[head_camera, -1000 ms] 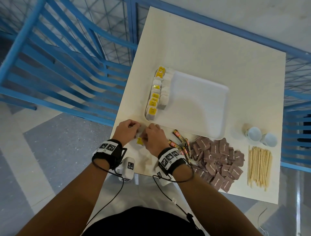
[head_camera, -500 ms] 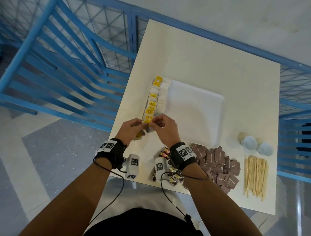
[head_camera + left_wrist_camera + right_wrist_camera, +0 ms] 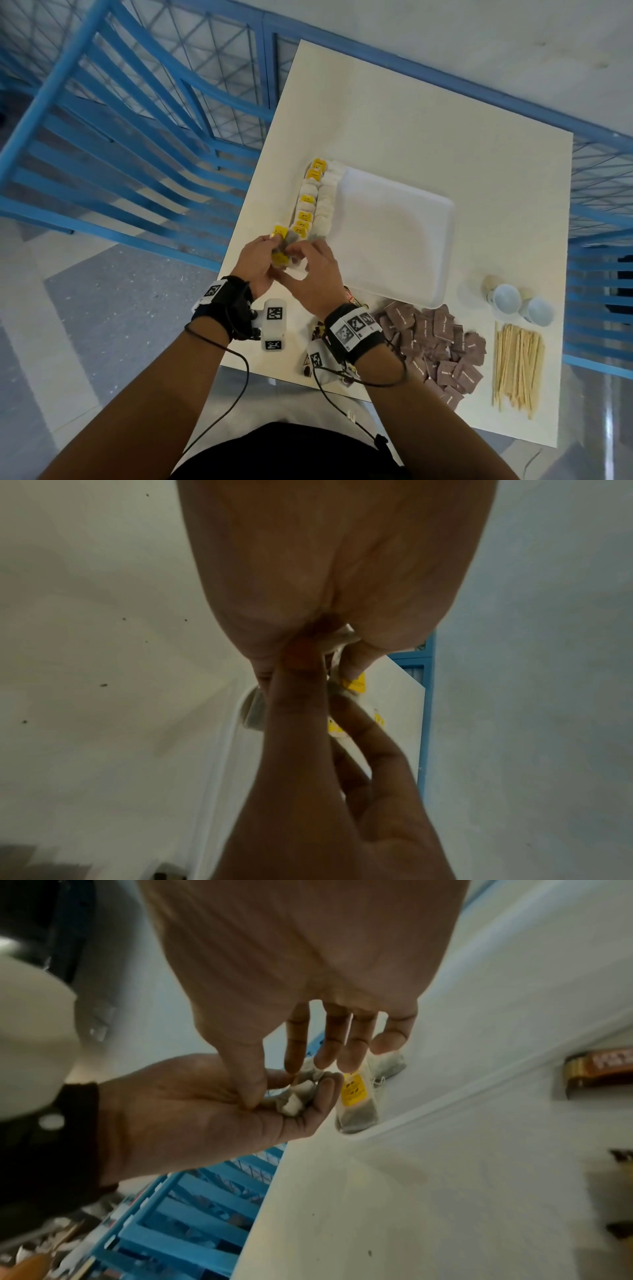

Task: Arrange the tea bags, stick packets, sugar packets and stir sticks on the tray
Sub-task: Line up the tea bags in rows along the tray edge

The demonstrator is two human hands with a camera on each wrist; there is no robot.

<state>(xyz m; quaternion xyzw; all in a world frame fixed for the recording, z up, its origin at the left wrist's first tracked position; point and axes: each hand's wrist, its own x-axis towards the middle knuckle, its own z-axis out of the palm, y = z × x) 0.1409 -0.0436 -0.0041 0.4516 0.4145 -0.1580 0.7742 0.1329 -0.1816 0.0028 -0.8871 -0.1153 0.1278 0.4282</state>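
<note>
A white tray (image 3: 394,240) lies mid-table with a row of yellow-tagged tea bags (image 3: 310,202) along its left edge. Both hands meet at the tray's near-left corner. My left hand (image 3: 270,250) cups a small bunch of tea bags (image 3: 281,257) in curled fingers. My right hand (image 3: 301,255) pinches one of them with thumb and forefinger (image 3: 291,1053). Another tagged tea bag (image 3: 354,1096) stands in the tray corner beside the fingers. Brown sugar packets (image 3: 442,346), wooden stir sticks (image 3: 515,366) and stick packets (image 3: 352,298), mostly hidden by my right wrist, lie on the table.
Two small white cups (image 3: 507,298) lie beside the tray's near-right corner. Blue railings (image 3: 137,144) run along the table's left and right sides. The table edge (image 3: 308,380) is just under my wrists.
Both hands have moved from the table's near edge forward to the tray's near-left corner, carrying the tea bags with them.
</note>
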